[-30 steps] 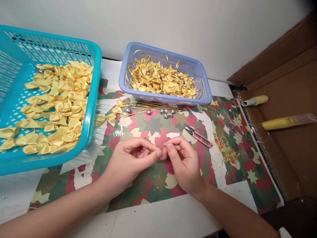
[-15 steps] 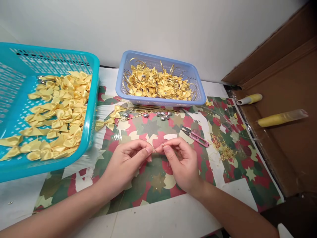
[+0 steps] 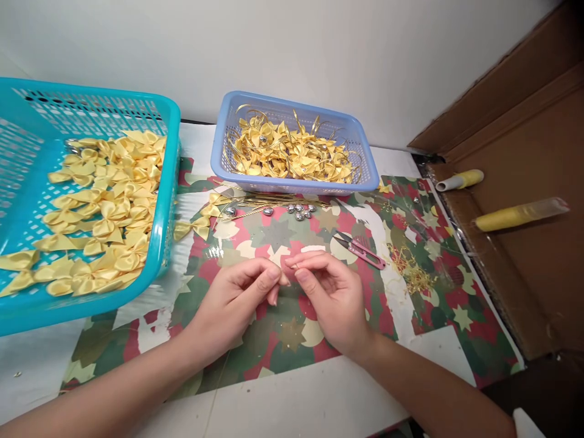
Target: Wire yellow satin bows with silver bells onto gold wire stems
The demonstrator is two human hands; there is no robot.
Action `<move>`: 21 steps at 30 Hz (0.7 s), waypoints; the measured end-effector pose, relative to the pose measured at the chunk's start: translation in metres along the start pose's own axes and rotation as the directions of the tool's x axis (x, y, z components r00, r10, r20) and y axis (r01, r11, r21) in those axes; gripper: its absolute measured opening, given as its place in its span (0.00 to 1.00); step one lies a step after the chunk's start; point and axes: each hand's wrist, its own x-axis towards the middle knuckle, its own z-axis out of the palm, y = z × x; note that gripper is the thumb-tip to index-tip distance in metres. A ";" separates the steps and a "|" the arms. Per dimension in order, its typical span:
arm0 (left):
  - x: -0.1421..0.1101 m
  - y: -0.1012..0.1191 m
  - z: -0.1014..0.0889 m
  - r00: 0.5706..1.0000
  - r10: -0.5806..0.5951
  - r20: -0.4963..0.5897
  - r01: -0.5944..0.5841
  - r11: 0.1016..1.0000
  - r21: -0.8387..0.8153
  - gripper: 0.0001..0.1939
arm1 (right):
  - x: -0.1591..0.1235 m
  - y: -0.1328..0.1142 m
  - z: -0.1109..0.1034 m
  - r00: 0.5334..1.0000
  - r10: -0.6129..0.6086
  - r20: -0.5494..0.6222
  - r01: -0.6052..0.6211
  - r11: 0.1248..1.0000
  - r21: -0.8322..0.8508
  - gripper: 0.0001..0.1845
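Note:
My left hand (image 3: pixel 244 292) is closed in a pinch, thumb against forefinger; what lies between the fingertips is too small to make out. Just to its right, my right hand (image 3: pixel 335 292) pinches a fine thread (image 3: pixel 296 266), only a short bit of which shows. The fingertips of both hands are close together but apart, over the patterned sheet (image 3: pixel 292 331). Pink-handled thread snips (image 3: pixel 360 250) lie beyond my right hand. Several silver bells (image 3: pixel 299 210) and a bundle of gold cords (image 3: pixel 274 199) lie farther back, near two yellow bows (image 3: pixel 192 228).
A turquoise basket (image 3: pixel 166 201) of yellow bows stands at the left. A blue basket (image 3: pixel 292 185) at the back holds bows with gold cords and bells. Thread scraps (image 3: pixel 413 271) lie at the right, beside a cardboard wall (image 3: pixel 524 146) with two yellow tubes (image 3: pixel 520 214) sticking out.
My hands have parted slightly at the fingertips, the right fingers lifting a little. The baskets and loose things stay where they were.

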 end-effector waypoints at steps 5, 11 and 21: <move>-0.001 -0.001 0.001 1.000 0.000 0.011 0.000 1.000 0.023 0.17 | 0.000 -0.001 0.002 0.999 0.034 0.004 -0.034 0.995 0.094 0.09; -0.001 0.002 0.003 0.999 0.005 0.036 -0.007 0.998 0.070 0.22 | 0.003 -0.003 0.002 0.995 -0.101 -0.001 0.101 0.995 0.002 0.10; 0.000 -0.002 0.000 0.998 -0.005 0.070 0.003 1.000 0.020 0.19 | 0.005 -0.002 0.002 0.981 -0.189 -0.041 0.180 0.972 -0.152 0.08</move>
